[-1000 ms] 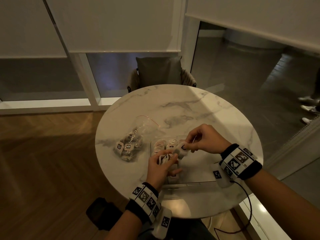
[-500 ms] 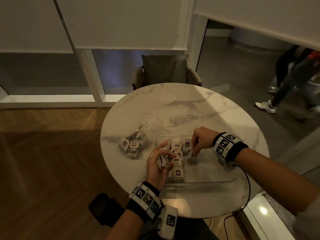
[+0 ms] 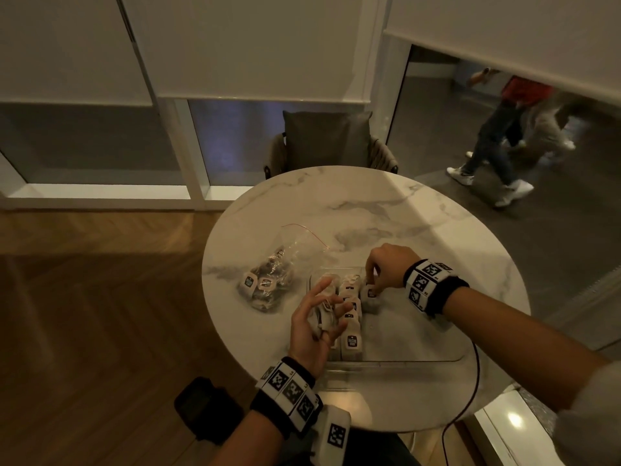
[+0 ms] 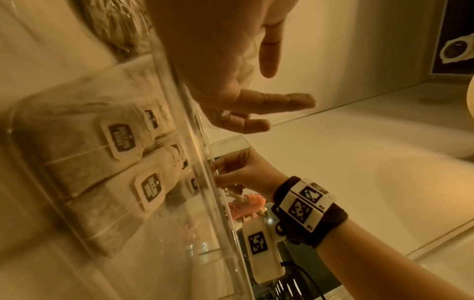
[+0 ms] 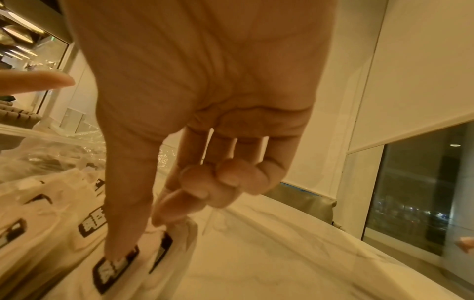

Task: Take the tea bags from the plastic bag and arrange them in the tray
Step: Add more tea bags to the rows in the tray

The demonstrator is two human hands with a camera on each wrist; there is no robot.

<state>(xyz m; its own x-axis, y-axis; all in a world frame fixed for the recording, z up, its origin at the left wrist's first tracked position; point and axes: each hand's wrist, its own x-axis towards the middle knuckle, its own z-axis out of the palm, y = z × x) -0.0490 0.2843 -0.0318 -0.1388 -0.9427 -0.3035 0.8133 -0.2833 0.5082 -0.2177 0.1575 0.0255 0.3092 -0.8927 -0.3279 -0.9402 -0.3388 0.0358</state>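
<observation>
A clear plastic bag (image 3: 274,264) with several tea bags inside lies on the left of the round marble table (image 3: 369,203). Right of it stands a clear tray (image 3: 420,359) with rows of tagged tea bags (image 3: 351,343) along its left side, seen close in the left wrist view (image 4: 77,146). My left hand (image 3: 321,319) hovers over the tray's left edge and holds a small bunch of tea bags (image 3: 322,314) in loosely curled fingers. My right hand (image 3: 374,287) reaches down into the tray's far end, thumb and forefinger pinching one tea bag (image 5: 179,233) that rests on the tray floor.
A chair with a grey cushion (image 3: 327,139) stands behind the table. People (image 3: 504,146) walk past at the back right. A black object (image 3: 205,408) lies on the wood floor by my left arm. A cable (image 3: 470,391) hangs off the table's near right edge.
My right hand took a tea bag from beside the left hand and lowered it into the far end of the tray. The left hand stayed over the tray's left side. People walked into view.
</observation>
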